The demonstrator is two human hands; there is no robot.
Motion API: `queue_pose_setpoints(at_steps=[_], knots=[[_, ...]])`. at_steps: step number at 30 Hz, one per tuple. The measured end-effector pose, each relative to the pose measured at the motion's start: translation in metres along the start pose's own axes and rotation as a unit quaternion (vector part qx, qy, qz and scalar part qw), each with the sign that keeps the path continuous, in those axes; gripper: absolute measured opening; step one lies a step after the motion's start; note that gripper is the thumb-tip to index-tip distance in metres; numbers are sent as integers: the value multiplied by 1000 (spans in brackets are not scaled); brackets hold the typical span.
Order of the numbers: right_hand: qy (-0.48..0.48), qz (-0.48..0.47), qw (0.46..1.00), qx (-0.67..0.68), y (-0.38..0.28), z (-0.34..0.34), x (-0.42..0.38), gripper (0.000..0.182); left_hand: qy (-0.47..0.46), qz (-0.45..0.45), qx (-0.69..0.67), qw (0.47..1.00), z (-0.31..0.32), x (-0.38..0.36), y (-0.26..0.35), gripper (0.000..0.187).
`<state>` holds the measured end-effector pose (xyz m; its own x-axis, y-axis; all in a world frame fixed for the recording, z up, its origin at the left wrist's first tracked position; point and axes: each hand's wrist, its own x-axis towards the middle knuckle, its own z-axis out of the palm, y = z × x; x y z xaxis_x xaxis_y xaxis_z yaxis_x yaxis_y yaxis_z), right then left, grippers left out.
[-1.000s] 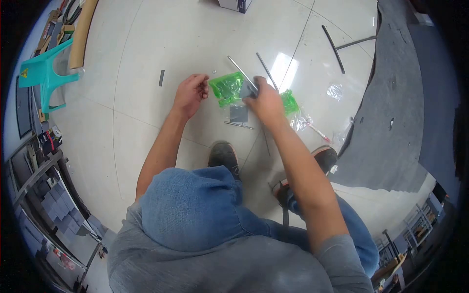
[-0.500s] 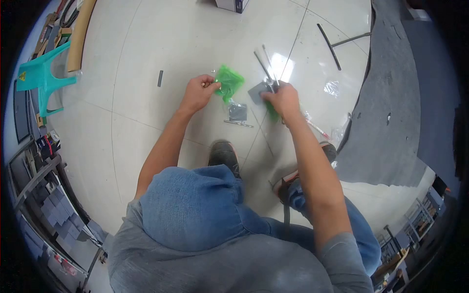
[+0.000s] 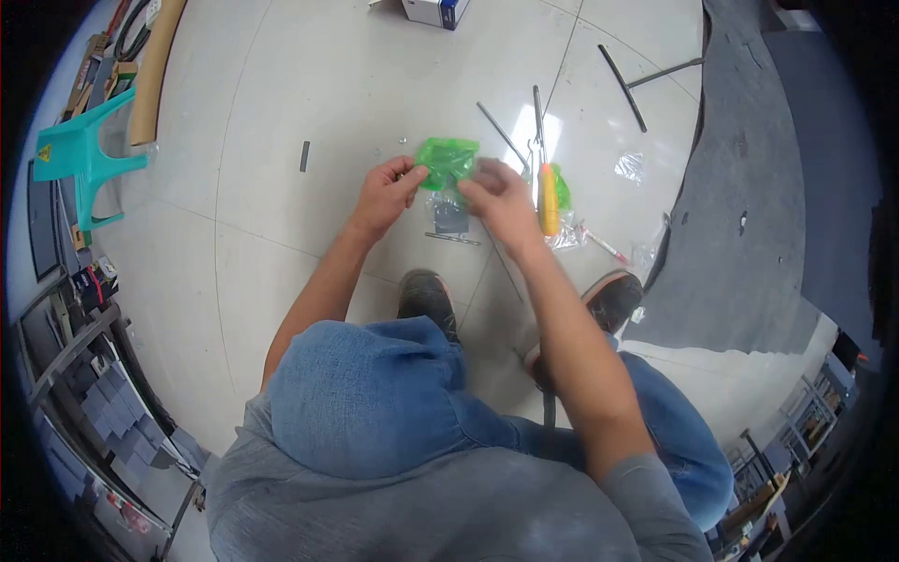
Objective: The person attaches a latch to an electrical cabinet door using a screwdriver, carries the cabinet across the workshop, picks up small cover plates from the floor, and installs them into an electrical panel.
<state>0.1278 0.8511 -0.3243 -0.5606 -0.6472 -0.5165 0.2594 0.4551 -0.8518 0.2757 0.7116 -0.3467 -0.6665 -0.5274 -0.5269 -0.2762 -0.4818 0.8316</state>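
A green plastic bag (image 3: 447, 159) is held up between both hands, above a pale tiled floor (image 3: 281, 215), near the middle of the floor area in the head view. The left hand (image 3: 384, 192) pinches the bag's left edge between thumb and fingertips, closed on it. The right hand (image 3: 501, 197) grips the bag's right edge, fingers curled shut on the plastic. Under the bag, a small dark grey plate (image 3: 450, 215) lies on the floor, with a thin metal pin (image 3: 452, 239) just in front of it. Just right of the right hand lies a screwdriver (image 3: 546, 201) with a yellow handle, its shaft pointing toward the far edge of the floor. Metal rods (image 3: 501, 131) lie beyond. A clear plastic bag (image 3: 629, 167) lies near the grey carpet (image 3: 749, 187) on the right. A teal plastic stool (image 3: 80, 155) stands at the far left. The person's knees and shoes fill the near part.
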Motion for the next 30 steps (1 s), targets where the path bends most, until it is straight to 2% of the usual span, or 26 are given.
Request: queue_pose_setpoints(at_steps=[1,4,7,10,16,19,22,23,25,26,28,30], knots=[[-20,22,995,91,1,6,1,32,-10,3,-1,1000,5,-4,2,16],[-59,-10,997,51,0,8,-3,21,111,-16,34,993,18,-14,7,18],[-126,17,992,-26,-12,6,-8,20,-1,-22,5,1000,13,-23,8,22],[-113,20,993,1,-10,3,-7,20,-23,-41,67,997,11,-23,4,28],[-236,17,972,-12,-13,-9,8,28,-145,-101,53,983,10,-36,33,33],[-233,63,968,-72,-26,5,18,36,-107,-87,52,989,11,-33,43,33],[-85,173,972,137,-46,16,20,45,41,-9,29,999,7,-18,35,33],[-103,182,954,214,-58,15,15,48,42,16,24,999,7,-15,33,33],[-163,84,975,123,-59,14,13,46,42,67,11,997,10,-9,29,32],[-192,35,978,77,-59,13,11,45,68,59,-2,996,12,-9,27,31],[-165,63,983,57,-63,4,9,39,119,49,-26,991,15,-5,27,30],[-139,91,985,56,-61,-9,12,34,141,-1,-131,981,9,-1,29,27]])
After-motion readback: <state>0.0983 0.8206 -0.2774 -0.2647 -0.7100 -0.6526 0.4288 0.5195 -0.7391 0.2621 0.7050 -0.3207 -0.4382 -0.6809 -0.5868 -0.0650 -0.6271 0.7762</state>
